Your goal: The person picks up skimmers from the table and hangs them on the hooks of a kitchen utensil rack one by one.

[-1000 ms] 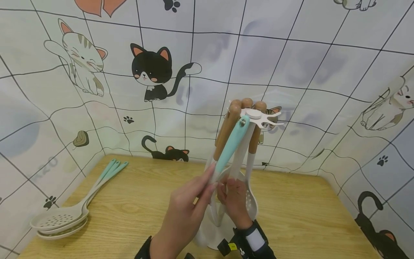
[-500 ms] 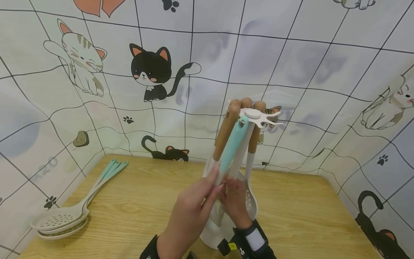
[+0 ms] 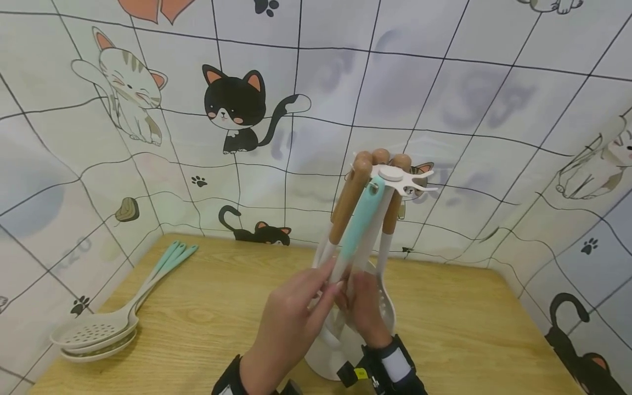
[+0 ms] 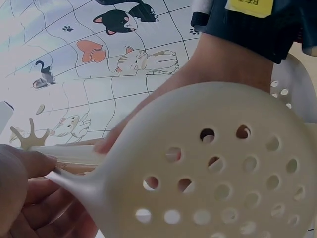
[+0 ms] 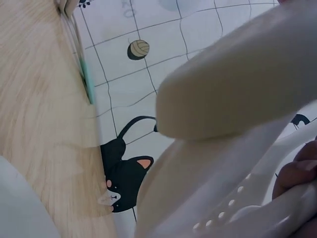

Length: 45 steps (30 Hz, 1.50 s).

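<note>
The left hand (image 3: 291,312) pinched a turquoise-handled perforated spoon (image 3: 363,214) at a white stand (image 3: 391,174), right of centre in the frame.
The spoon leaned slightly, its handle's holed end up at the stand's top; the left thumb and fingers were clamped on its pale neck, the perforated head filling much of the left wrist view. The right hand (image 3: 366,304), just beside, had its fingers curled round the stand's white post (image 3: 371,236). Brown-handled utensils (image 3: 351,197) surrounded that post. Similar spoons (image 3: 96,328) lay stacked on the wooden table (image 3: 222,307), lower left.
</note>
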Each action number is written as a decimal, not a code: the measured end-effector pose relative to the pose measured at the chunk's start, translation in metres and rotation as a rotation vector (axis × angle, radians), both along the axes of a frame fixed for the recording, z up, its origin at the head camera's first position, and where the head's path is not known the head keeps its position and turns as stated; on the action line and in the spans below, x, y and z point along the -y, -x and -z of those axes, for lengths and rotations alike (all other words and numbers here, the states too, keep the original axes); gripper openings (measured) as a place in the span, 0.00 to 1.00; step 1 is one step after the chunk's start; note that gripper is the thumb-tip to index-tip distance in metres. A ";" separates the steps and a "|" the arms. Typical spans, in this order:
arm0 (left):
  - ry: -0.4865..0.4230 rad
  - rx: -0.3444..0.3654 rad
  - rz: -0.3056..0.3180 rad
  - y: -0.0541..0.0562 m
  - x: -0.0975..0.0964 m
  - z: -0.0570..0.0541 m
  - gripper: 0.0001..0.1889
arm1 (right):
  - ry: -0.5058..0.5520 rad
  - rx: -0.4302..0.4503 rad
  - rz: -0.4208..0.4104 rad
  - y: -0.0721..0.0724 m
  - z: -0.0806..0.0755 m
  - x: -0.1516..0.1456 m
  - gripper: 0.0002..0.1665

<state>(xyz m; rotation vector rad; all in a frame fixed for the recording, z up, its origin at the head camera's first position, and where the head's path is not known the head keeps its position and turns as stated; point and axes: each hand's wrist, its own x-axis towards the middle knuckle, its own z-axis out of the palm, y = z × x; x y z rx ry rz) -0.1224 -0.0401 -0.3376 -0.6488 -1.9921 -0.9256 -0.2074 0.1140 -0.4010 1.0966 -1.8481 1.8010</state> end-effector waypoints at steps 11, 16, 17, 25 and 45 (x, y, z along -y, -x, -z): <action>0.018 -0.010 -0.050 -0.001 0.016 -0.001 0.12 | 0.121 0.027 -0.279 0.002 -0.005 -0.005 0.36; 0.062 0.004 -0.154 0.003 0.043 0.001 0.08 | 0.129 0.014 -0.326 0.004 -0.003 -0.006 0.36; 0.073 0.012 -0.179 0.004 0.051 0.003 0.08 | 0.128 0.013 -0.334 0.004 -0.003 -0.006 0.36; 0.140 0.127 -0.528 0.020 0.150 0.021 0.08 | 0.120 0.054 -0.419 0.006 -0.001 -0.007 0.34; 0.243 0.859 -0.747 0.025 0.280 0.080 0.23 | 0.143 0.130 -0.732 0.018 0.015 -0.009 0.35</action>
